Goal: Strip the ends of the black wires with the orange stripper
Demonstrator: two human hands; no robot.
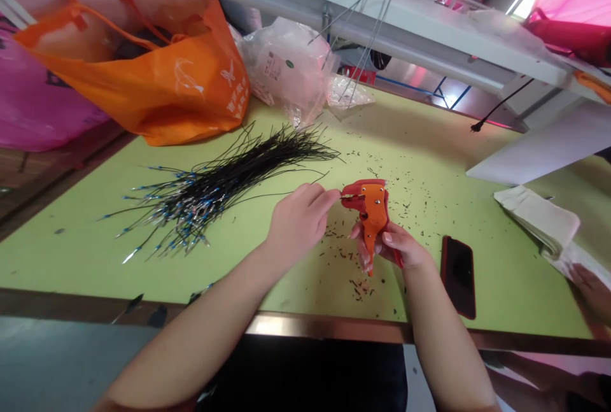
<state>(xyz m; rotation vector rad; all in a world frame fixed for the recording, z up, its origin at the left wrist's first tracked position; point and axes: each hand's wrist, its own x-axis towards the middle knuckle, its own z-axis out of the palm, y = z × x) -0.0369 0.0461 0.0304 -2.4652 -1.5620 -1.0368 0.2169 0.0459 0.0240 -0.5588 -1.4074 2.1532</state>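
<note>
My right hand (389, 246) is wrapped round the handles of an orange and red wire stripper (375, 205), whose jaws point left. Pinched in my left hand (301, 220) is a thin black wire (265, 195), its end at the stripper's jaws. To the left of my hands lies a big bundle of black wires (252, 160), with blue and silver ends fanned toward the lower left. Small dark scraps (363, 290) are scattered around and below the tool.
An orange bag (167, 90) and clear plastic bags (291, 71) stand at the back left. A phone (459, 277) lies right of my right arm. Another person's hand (592, 288) is at the far right by white cloth (544, 214). A shelf (405, 23) crosses behind the green table (95, 240).
</note>
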